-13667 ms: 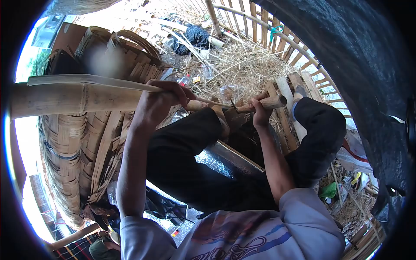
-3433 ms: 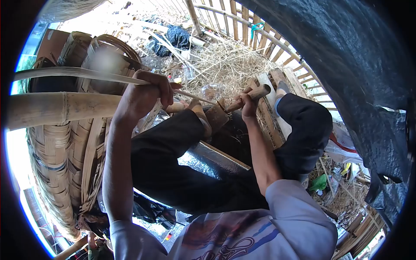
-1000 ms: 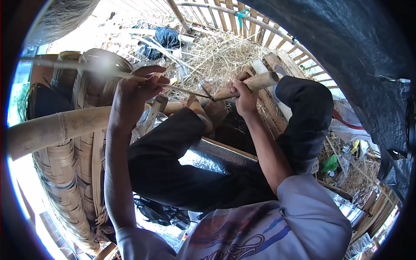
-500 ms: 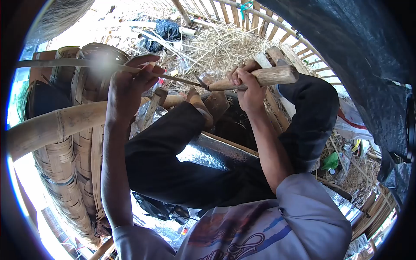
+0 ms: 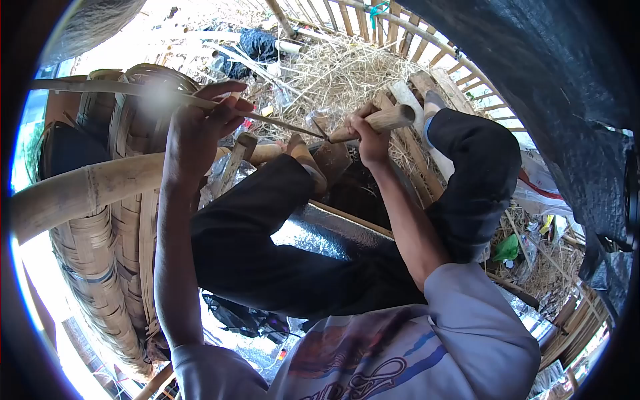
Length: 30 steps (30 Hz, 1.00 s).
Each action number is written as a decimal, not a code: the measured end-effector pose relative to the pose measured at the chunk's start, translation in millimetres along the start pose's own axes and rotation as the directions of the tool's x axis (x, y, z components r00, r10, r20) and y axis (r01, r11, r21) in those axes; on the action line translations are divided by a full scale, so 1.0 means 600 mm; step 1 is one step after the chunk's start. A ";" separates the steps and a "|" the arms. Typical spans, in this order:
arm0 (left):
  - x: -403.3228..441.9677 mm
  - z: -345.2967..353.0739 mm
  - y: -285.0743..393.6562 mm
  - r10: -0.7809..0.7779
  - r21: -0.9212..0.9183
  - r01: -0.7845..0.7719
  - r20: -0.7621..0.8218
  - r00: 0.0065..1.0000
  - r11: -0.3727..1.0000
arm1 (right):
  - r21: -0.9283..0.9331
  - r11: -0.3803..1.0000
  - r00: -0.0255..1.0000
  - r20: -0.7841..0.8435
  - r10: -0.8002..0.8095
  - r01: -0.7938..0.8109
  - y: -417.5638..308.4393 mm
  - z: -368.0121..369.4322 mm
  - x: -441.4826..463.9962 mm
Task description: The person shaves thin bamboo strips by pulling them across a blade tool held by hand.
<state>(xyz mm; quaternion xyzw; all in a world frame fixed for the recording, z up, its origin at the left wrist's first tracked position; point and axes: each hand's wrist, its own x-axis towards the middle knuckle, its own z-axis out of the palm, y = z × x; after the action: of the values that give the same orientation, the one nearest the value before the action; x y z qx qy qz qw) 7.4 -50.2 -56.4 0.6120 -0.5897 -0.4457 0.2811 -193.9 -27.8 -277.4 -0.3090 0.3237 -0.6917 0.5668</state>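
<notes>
1. Gripping: from my distant station, I read the right hand [image 5: 368, 137] as closed round a wooden-handled blade [image 5: 395, 119].
2. Left hand [image 5: 200, 127]: thumb and fingers pinching one long, pale strip [image 5: 100, 87] (one finger lifted clear).
3. Strip: passing through the left hand, tip at the blade.
4. Bamboo pole [image 5: 127, 177]: thick, behind the left forearm.
5. Straw [image 5: 353, 70]: beyond both hands.

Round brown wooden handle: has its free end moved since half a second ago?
Yes: on the wooden handle, that end shifted left, judged against the teal tie on the bamboo fence.
</notes>
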 end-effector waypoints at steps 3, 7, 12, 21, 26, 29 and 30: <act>0.002 0.000 0.003 0.006 0.007 -0.006 -0.001 1.000 1.000 | 0.095 0.991 0.995 -0.034 0.095 -0.091 -0.006 -0.009 0.018; -0.001 -0.001 -0.002 -0.026 -0.004 0.026 -0.015 1.000 1.000 | 0.319 0.948 0.996 0.081 -0.036 0.009 -0.048 0.023 0.022; -0.002 -0.001 0.006 -0.037 0.008 0.037 -0.020 0.999 0.999 | 0.028 0.991 0.987 -0.084 0.136 -0.134 0.045 -0.033 0.002; 0.000 0.000 0.005 -0.058 0.016 0.058 -0.029 0.998 0.998 | -0.131 0.991 0.999 0.048 0.018 -0.011 0.070 -0.049 0.000; -0.002 0.000 0.002 -0.038 0.016 0.039 -0.026 0.999 0.999 | 0.074 0.989 0.992 -0.007 0.129 -0.128 0.024 -0.032 0.017; -0.005 -0.005 -0.005 -0.028 0.007 0.029 -0.023 0.999 1.000 | 0.189 0.980 0.998 0.015 0.059 -0.060 0.047 -0.040 -0.005; -0.003 -0.004 -0.003 -0.043 -0.004 0.043 -0.022 0.999 0.999 | 0.009 0.994 0.994 -0.005 0.107 -0.107 0.079 -0.063 -0.013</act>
<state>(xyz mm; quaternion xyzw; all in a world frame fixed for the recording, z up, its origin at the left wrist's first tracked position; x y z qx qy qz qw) 10.6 -48.5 -56.8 0.6291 -0.5722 -0.4459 0.2792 -194.8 -23.7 -338.2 -0.2868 0.3385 -0.6627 0.6033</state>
